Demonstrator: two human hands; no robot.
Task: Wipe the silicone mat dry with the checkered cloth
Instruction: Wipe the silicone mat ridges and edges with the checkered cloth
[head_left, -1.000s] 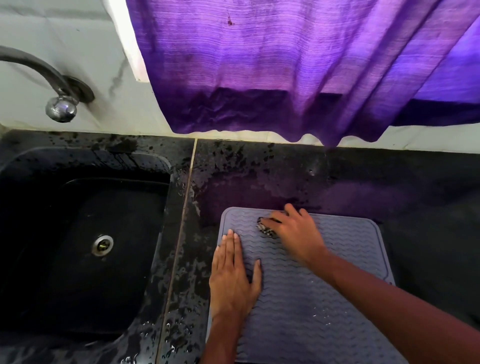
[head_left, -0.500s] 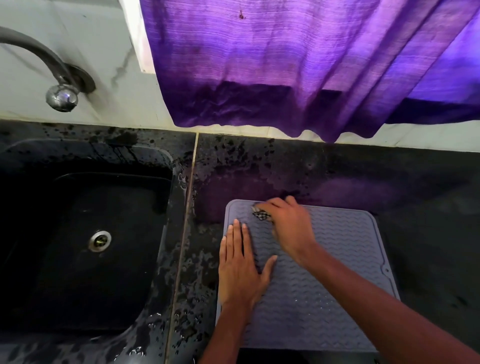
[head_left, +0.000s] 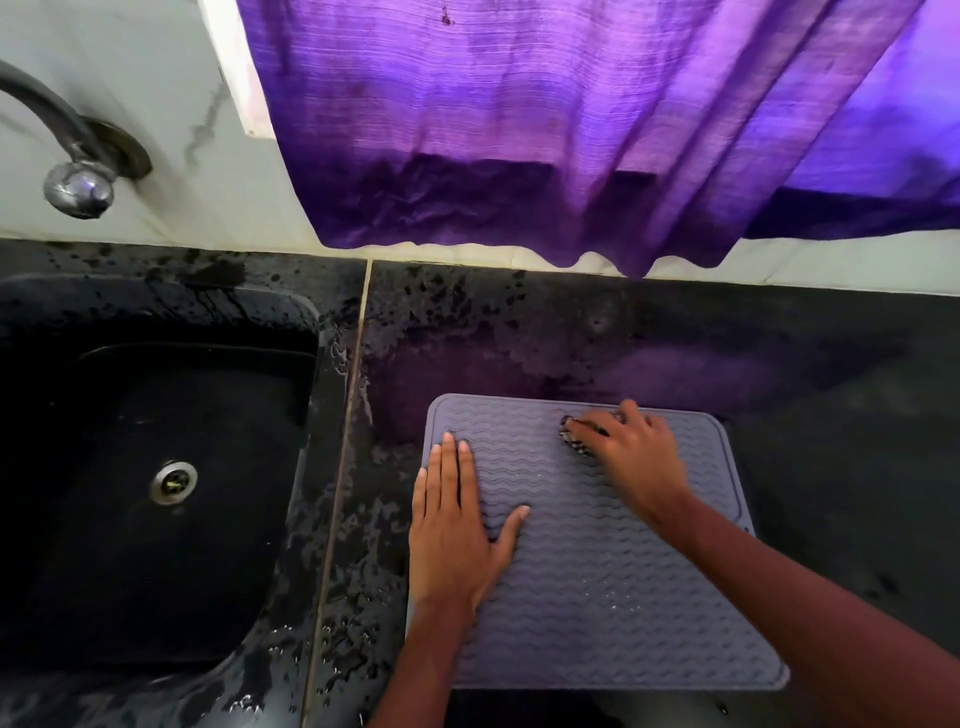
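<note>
Fingers (head_left: 602, 422) of right hand (head_left: 636, 460) perhaps round cloth (head_left: 570, 440)

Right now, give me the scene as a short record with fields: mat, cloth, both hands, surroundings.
mat: grey, ribbed, flat on black counter, droplets on its near part
left hand: flat, fingers straight, pressing mat's left side
right hand: fingers curled over checkered cloth near mat's far edge
cloth: bunched small, mostly hidden under fingers
sink: black, left of mat; tap above it
curtain: purple, hanging behind counter
</note>
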